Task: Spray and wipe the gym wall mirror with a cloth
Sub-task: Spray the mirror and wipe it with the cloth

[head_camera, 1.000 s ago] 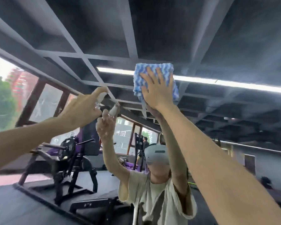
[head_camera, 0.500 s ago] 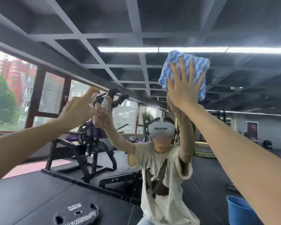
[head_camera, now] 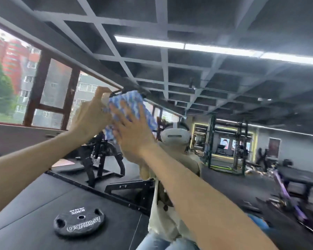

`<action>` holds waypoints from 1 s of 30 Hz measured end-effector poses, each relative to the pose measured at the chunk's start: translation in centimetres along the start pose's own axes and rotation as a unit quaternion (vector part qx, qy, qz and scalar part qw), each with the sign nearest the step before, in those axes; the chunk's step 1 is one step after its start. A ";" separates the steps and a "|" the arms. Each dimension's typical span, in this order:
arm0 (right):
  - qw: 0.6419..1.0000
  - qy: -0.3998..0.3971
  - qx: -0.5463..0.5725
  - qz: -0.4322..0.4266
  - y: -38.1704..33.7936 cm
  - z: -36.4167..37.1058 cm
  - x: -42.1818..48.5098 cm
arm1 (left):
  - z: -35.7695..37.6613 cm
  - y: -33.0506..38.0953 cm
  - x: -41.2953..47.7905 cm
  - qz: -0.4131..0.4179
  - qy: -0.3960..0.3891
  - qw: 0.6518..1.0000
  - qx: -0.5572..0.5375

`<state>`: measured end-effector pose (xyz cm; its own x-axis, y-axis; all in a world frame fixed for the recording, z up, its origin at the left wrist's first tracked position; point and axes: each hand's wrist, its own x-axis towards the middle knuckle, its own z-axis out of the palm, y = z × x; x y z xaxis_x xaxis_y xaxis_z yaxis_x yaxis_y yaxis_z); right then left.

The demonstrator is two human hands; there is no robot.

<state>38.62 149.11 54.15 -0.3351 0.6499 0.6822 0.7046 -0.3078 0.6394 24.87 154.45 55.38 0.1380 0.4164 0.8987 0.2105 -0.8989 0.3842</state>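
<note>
The gym wall mirror (head_camera: pixel 224 109) reflects a dark ceiling grid. The right hand (head_camera: pixel 134 139), fingers straight, presses the blue-white cloth (head_camera: pixel 132 105) flat on the glass. Just beside the cloth's left edge, the left hand (head_camera: pixel 90 118) grips a mostly hidden spray bottle (head_camera: pixel 105 99).

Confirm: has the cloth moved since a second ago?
Yes. The cloth, under the right hand, went down and left: it overlapped the ceiling light strip then, and now sits well below it.
</note>
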 end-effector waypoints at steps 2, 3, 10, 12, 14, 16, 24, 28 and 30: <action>0.997 0.022 0.046 -0.056 -3.0 1.0 0.0 | -1.4 0.1 -1.1 -0.007 -0.005 0.999 0.031; 0.995 0.015 0.051 -0.083 -2.7 0.6 -0.1 | -2.2 0.1 -1.5 -0.010 -0.007 0.999 0.046; 0.962 0.103 -0.006 0.254 15.5 -3.9 -4.5 | -3.8 2.1 -1.5 0.003 -0.019 0.997 0.081; 0.958 0.120 -0.004 0.259 13.2 -3.2 -4.9 | -2.1 4.4 -1.6 -0.013 -0.011 0.999 0.052; 0.983 0.117 -0.007 0.141 8.6 -1.1 -6.6 | -0.2 6.8 -1.9 -0.016 -0.025 0.999 0.021; 0.997 0.066 -0.023 -0.037 6.8 -0.3 -9.5 | 1.4 8.5 -2.3 0.005 -0.061 0.998 0.020; 0.828 0.172 -0.017 0.534 26.8 -8.1 -18.4 | 4.2 11.4 0.0 0.105 -0.081 0.991 -0.026; 0.961 0.110 -0.070 0.242 21.1 -5.2 -15.6 | 6.5 15.6 1.3 0.137 -0.075 0.987 -0.045; 0.993 0.055 -0.099 0.024 20.5 -4.8 -16.4 | 7.8 17.6 1.6 0.136 -0.071 0.986 -0.068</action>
<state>55.59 128.83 57.73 -0.3786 0.5548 0.7408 0.5885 -0.4735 0.6554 36.34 140.38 61.92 0.3067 0.1638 0.9376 0.0160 -0.9858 0.1670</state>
